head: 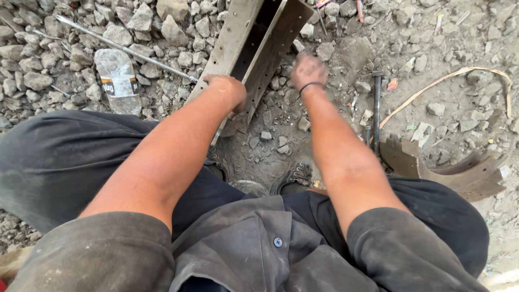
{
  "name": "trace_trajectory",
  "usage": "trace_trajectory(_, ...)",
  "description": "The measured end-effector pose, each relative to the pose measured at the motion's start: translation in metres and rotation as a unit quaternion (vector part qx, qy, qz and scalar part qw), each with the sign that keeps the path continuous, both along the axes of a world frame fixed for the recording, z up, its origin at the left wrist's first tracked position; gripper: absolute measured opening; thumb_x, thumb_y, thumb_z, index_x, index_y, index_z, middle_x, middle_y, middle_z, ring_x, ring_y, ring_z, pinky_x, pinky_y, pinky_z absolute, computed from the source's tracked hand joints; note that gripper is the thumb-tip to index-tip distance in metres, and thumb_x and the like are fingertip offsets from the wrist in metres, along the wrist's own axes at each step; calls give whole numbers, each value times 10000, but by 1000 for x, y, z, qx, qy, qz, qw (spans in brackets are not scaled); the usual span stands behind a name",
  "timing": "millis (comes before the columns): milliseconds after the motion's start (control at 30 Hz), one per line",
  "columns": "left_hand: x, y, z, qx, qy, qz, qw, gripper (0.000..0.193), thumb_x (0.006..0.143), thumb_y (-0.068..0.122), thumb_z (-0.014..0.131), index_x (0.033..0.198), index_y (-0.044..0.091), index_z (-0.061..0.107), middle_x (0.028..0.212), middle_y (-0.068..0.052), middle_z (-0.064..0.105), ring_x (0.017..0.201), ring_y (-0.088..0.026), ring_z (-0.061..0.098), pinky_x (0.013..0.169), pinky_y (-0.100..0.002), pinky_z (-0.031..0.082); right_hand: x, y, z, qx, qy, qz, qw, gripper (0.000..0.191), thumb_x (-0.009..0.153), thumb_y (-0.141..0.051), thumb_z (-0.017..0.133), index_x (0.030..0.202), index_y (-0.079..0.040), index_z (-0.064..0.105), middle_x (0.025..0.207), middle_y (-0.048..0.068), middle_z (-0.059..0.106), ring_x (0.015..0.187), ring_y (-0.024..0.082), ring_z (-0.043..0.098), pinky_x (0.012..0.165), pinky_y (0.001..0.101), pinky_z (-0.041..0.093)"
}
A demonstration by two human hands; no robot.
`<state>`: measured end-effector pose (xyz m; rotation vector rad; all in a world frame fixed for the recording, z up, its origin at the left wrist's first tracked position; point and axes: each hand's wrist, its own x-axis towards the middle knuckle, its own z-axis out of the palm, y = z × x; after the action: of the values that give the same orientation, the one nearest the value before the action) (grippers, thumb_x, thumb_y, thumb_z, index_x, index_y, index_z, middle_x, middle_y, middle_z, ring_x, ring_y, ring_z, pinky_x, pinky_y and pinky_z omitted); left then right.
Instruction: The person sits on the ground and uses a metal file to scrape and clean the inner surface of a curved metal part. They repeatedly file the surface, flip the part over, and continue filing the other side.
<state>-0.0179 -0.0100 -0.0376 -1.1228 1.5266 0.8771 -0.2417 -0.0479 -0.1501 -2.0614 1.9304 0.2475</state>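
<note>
Rubble and packed dirt underfoot: a person squats over a rusty perforated steel channel [254,54].
Left hand [230,89] grips its lower end; right hand [308,70], blurred, grip unclear, needs firm purchase on the channel's edge.

The rusty metal channel [258,54] lies slanted on the dirt, its two walls leaving an open trough between them where fingers could slip in from the near end. Left of the channel, a bank of grey stones [43,59] crowds the ground, with a thin steel rod [124,50] and a crushed plastic bottle [118,80] lying across it. Right of the channel the dirt is flatter, barred by an upright dark bolt [377,108] and a curved metal piece [448,170]
</note>
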Motion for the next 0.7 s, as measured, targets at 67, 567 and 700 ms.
trace_trajectory(67,0,3,-1,6,4,-5,1000,718,794,346,880,1417,80,640,1478,-134,608,1374,-384,557,1135,-665,365,-7,-13,0,-15,-39,-55,998,171,1007,-290,559,989,-140,640,771,100,669,637,258,666,578,415,529)
trace_trajectory(567,1,2,4,1,2,5,1000,700,824,325,861,1435,88,616,1498,-147,583,1392,-373,528,1154,-633,348,1,-30,34,14,-81,-136,987,235,1066,-283,528,1081,-60,601,902,174,722,792,297,744,617,400,587)
trace_trajectory(700,0,1,5,-3,3,10,1000,702,820,308,871,1435,90,613,1507,-143,564,1403,-380,508,1153,-633,347,19,-10,25,33,-69,-149,986,140,1021,-197,540,1051,-94,629,923,200,715,843,348,743,663,435,590)
